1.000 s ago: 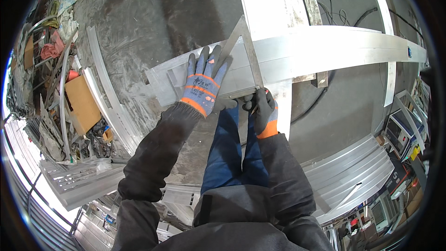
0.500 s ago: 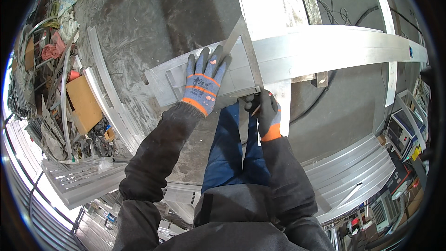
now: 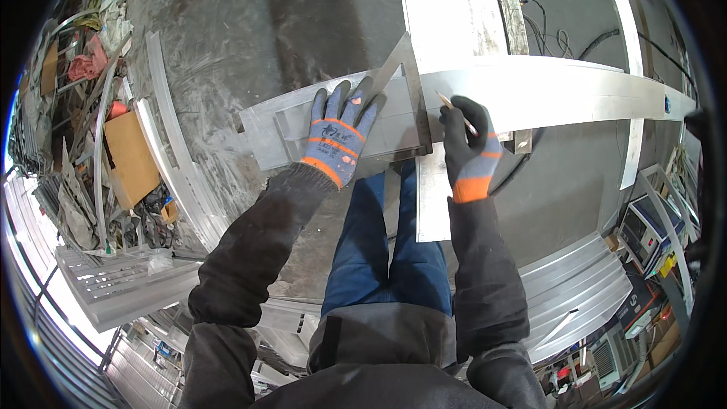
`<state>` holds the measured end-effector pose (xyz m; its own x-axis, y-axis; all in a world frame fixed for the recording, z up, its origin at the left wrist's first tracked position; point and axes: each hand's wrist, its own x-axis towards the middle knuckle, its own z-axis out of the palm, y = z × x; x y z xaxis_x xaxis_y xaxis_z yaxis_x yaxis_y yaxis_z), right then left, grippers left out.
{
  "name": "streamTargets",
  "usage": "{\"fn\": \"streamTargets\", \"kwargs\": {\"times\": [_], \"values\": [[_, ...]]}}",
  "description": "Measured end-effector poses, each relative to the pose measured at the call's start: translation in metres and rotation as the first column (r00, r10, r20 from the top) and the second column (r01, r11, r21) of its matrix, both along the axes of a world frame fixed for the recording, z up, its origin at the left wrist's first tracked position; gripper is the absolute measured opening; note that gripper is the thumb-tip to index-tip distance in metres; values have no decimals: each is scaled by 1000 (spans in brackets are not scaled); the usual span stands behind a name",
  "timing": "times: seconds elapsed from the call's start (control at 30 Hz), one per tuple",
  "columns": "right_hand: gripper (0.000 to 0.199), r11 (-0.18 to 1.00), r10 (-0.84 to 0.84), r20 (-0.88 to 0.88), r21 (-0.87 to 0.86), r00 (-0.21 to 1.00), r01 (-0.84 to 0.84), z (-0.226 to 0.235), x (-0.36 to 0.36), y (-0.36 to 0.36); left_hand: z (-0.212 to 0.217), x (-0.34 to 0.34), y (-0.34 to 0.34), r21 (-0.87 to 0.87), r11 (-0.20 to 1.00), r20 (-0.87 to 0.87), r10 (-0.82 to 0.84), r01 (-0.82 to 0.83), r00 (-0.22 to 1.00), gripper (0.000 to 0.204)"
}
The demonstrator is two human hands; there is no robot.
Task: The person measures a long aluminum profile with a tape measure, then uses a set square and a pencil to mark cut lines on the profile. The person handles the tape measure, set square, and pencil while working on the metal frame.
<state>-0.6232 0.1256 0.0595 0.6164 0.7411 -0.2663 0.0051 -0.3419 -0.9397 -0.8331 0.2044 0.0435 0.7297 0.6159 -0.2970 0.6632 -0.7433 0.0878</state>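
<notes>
A long silver aluminium profile (image 3: 560,89) lies crosswise in front of me. Against it rests a metal triangular set square (image 3: 416,102), one straight edge running across the profile. My left hand (image 3: 333,136), in a grey-blue glove with orange bands, lies flat over the profile's left part, fingers spread, fingertips by the square's slanted arm. Just right of the square, my right hand (image 3: 471,148), gloved alike, is closed round a pencil (image 3: 444,101). The pencil's tip points up and left, above the profile's surface; I cannot tell if it touches.
A pale support beam (image 3: 433,212) runs beneath the profile, and another (image 3: 634,136) stands further right. Black cable (image 3: 598,42) trails over the floor. At left lie scrap, a cardboard piece (image 3: 130,159) and long metal strips (image 3: 178,144); ribbed panels (image 3: 572,288) lie lower right.
My right hand has moved from the profile's near edge, at the square's lower corner, up and right over the profile, and the pencil now shows clearly. My left hand stays flat.
</notes>
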Motion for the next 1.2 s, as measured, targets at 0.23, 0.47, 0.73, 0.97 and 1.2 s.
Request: {"fn": "streamTargets", "kwargs": {"times": [0.23, 0.47, 0.73, 0.97, 1.2], "values": [[22, 987, 155, 239, -68, 959, -143, -17, -2, 26, 5, 1, 1, -11, 1000, -32, 0, -1, 999, 66], [22, 980, 194, 288, -18, 938, -197, -20, -2, 26, 4, 1, 0, -18, 1000, -21, 11, -12, 1000, 70], [16, 962, 266, 405, -52, 875, -268, -9, 3, 30, 1, 1, 0, -66, 997, -11, 26, -26, 1000, 87], [13, 934, 351, 474, -117, 807, -337, 1, 6, -37, 1, 3, 0, -91, 994, 14, 62, -61, 998, 85], [19, 895, 87, -203, -413, 975, -166, 12, -20, -102, 0, 2, 0, -24, 999, 14, 22, -22, 1000, 75]]}}
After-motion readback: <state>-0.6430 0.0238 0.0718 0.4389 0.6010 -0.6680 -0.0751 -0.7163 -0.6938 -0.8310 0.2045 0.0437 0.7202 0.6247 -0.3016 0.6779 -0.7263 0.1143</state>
